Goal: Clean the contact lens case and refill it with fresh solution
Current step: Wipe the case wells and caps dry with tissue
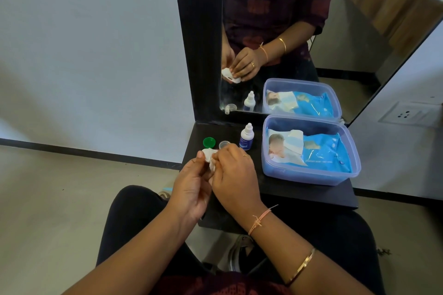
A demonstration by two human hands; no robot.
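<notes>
Between the fingertips of both hands, just over the near edge of a small black table (299,193), sits a small white piece (205,152) with a white tissue (212,165) bunched against it. The left hand (191,189) pinches the white piece from the left with thumb and fingers. The right hand (236,179) pinches the tissue against it from the right. Whether the piece is a cap or part of the case cannot be told.

Just beyond the hands, on the table, lie a green cap (209,142) and beside it a clear case well (224,144), uncapped and partly hidden by the right fingers. What it holds cannot be made out. Beyond the right hand stands a bottle (247,137), upright, white on top and blue below.

To the right of the hands sits an open, clear blue box (311,178) holding a blue wipes pack (328,153) lying flat. Behind everything, a mirror (287,31) reflects the hands, bottle and box.
</notes>
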